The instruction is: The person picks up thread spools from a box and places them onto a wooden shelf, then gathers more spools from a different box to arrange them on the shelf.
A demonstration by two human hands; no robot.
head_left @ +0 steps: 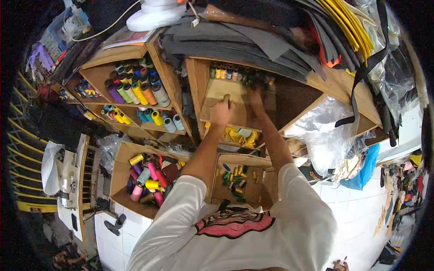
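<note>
My left hand (220,113) is closed above the bare board of the wooden shelf compartment (216,92). A short dark piece pokes up from its fingers, too small to name. Deeper in the same compartment, my right hand (256,95) reaches towards the back. Its fingers are dim and blurred among the dark spools. Along the back wall stands a row of small thread spools (224,73) in yellow, white, orange and green. Below my forearms, a cardboard box (216,192) holds loose small spools (237,180), many green or yellow.
To the left, a cardboard box (118,174) is full of large thread cones (153,184). More cones (148,94) fill the left shelf. Grey fabric sheets (226,43) lie on top of the shelving. Clear plastic bags (327,131) hang at the right. Yellow material (242,137) sits under the board.
</note>
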